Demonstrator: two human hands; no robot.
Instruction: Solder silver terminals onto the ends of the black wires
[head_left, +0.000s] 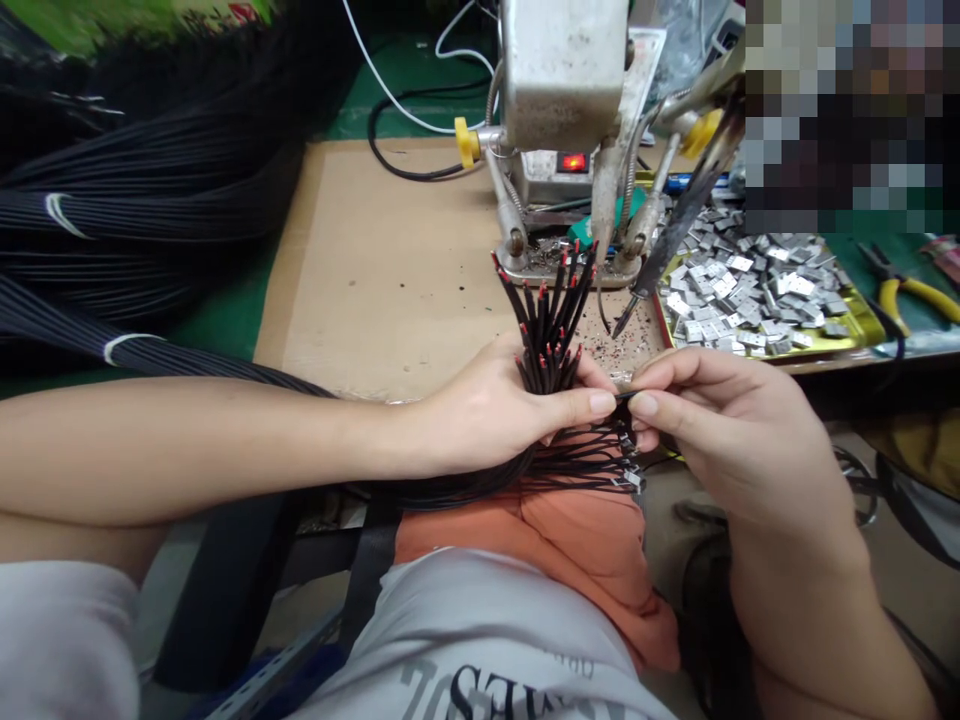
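My left hand (517, 405) wraps around a bundle of black cables (551, 330) whose stripped ends, with red inner wires, fan out upward. Between its thumb and my right hand (720, 420) runs one short dark cable piece, which the right thumb and fingers pinch. Below the hands, several black cables with small metal connectors (634, 480) at their ends lie across the orange shorts (525, 530). Just beyond my fingers, a soldering iron (660, 250) points its tip down and left, apart from both hands.
A soldering machine (566, 80) with a lit red switch stands at the back. Small metal connectors (750, 280) fill a yellow tray (862, 325) at right, beside yellow-handled pliers (892, 290). Tied black cable bundles (135, 220) lie at left. Cardboard (375, 270) covers the bench.
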